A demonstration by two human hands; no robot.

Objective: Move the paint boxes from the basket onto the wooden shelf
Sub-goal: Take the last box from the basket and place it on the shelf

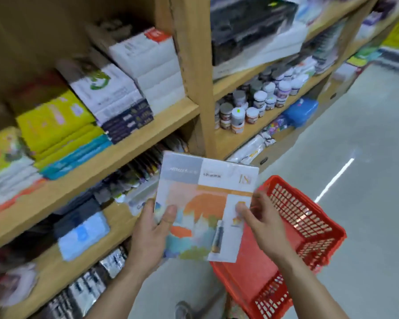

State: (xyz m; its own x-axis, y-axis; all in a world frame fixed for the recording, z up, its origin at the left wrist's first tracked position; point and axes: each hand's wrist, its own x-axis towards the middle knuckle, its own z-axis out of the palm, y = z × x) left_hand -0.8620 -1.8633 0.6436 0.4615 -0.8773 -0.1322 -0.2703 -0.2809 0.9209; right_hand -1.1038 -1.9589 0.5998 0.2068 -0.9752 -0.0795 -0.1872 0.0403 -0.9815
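A flat white paint box with orange and grey panels and a paint-tube picture is held up in front of me. My left hand grips its lower left edge, thumb on the front. My right hand touches its right edge with spread fingers. The red plastic basket stands on the floor right below the box; its visible inside looks bare. The wooden shelf runs along the left, stacked with boxes.
White, yellow and dark boxes fill the upper shelf board. Small paint jars crowd the shelf section to the right of the upright post. A blue case lies lower down. Grey floor stretches to the right.
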